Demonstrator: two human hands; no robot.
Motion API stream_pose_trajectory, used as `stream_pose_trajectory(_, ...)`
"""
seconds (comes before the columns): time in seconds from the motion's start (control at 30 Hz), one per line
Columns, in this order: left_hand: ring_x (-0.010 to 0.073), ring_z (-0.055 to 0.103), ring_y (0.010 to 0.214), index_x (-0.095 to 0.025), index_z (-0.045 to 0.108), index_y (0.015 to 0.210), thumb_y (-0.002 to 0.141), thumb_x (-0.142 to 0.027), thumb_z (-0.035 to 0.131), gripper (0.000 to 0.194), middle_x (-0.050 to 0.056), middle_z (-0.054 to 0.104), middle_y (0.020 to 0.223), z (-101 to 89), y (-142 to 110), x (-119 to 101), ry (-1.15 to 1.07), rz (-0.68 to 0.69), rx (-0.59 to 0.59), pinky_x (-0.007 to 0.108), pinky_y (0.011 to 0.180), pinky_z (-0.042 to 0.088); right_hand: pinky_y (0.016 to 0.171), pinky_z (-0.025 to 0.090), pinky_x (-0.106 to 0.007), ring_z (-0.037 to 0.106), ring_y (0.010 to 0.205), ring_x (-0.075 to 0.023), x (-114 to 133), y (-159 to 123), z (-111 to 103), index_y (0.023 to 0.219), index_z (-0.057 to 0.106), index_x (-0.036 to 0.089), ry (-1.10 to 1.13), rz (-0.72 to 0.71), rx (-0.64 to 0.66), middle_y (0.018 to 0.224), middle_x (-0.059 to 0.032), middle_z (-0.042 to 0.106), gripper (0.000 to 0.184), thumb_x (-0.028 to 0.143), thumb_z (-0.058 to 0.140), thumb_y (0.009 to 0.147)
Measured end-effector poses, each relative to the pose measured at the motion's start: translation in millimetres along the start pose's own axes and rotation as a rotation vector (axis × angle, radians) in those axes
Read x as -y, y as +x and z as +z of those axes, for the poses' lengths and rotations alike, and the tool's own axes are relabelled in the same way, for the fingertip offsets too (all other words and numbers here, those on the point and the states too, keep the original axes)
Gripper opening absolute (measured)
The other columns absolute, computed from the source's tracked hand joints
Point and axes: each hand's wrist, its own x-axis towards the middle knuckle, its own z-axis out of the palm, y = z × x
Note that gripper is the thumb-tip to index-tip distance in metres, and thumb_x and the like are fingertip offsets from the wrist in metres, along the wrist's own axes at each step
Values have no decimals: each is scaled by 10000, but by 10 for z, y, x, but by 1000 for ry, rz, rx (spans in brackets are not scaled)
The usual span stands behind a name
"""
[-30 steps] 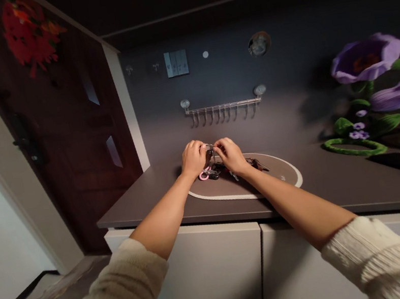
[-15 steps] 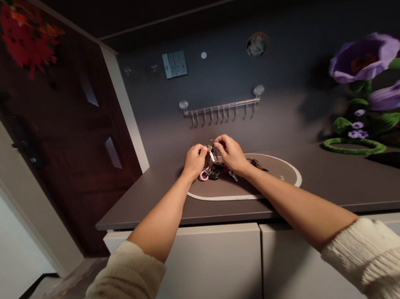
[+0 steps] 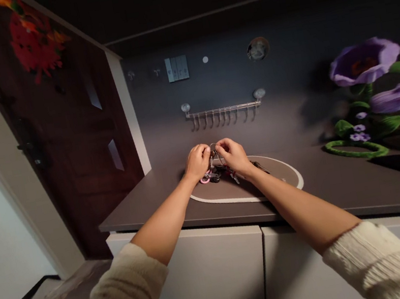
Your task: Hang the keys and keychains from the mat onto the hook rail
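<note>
Between my two hands a thin metal key ring [image 3: 212, 144] is held up, with keys [image 3: 211, 161] hanging below it. My left hand [image 3: 198, 160] pinches at its left side, thumb against fingers. On the other side my right hand [image 3: 232, 154] grips the ring, fingers closed. Below them, a pile of keys with a pink ring-shaped holder [image 3: 205, 180] and a black fob [image 3: 214, 179] lies on an oval brown mat [image 3: 223, 193] with a white edge. More dark keys [image 3: 261, 167] lie right of my right wrist. My fingers partly hide the ring.
A clear hook rail [image 3: 223, 110] is fixed to the dark wall above the counter [image 3: 143, 200]. Purple artificial flowers [image 3: 366, 61] with a green loop base [image 3: 357, 148] stand at the right. A dark red door [image 3: 82, 165] is on the left, white cabinet doors [image 3: 209, 266] below.
Keys that dangled between my hands half a second ago now hang closer to my left fingers, and the ring shows as an arc between both hands. The view has tipped slightly upward.
</note>
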Motion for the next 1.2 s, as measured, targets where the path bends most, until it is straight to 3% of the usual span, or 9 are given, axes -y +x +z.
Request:
stream_pose_trajectory(0.17,150,522,817,-176,546,788,877,-261,331,248,49,601,818,19,-1,18,35,8,-2,271,769,384,675,413,-254,527,654,-123,-75,20,28,783,575,160,27,12,29,731,-27,613,219,361,495,753)
stream_pose_trajectory(0.33,140,525,783,-175,536,758,880,-258,327,256,41,605,792,36,1,26,-22,-27,-52,263,753,386,705,425,-260,542,702,-122,-165,33,87,807,576,155,251,106,83,776,-33,617,270,408,534,725)
stream_pose_trajectory(0.47,141,521,763,-172,533,748,877,-260,331,256,41,596,774,43,-7,14,-42,-46,-79,262,724,387,685,427,-258,533,701,-118,-131,6,94,792,569,154,366,179,118,772,-27,606,300,437,564,693)
stream_pose_trajectory(0.77,160,529,798,-168,541,794,890,-287,301,284,66,602,819,23,-18,73,0,-65,-136,282,744,386,688,425,-257,507,677,-108,-20,41,106,765,552,157,389,181,80,733,-12,573,296,437,573,671)
stream_pose_trajectory(0.93,173,536,814,-166,548,806,897,-274,275,307,76,606,827,18,-17,186,81,-216,-167,289,745,385,588,397,-218,460,578,-72,25,301,127,744,512,159,442,236,72,673,20,537,247,383,570,657)
stream_pose_trajectory(1.03,175,544,837,-168,559,833,893,-247,284,292,78,614,850,37,-30,240,121,-316,-124,287,757,384,534,380,-209,416,498,-59,44,537,165,717,486,162,482,281,26,580,49,488,199,329,569,648)
stream_pose_trajectory(1.2,180,553,883,-172,569,903,888,-227,284,291,91,621,926,39,-53,263,140,-449,-36,287,769,384,495,391,-203,472,479,-76,66,889,326,680,460,171,502,399,-56,531,49,469,53,210,496,687)
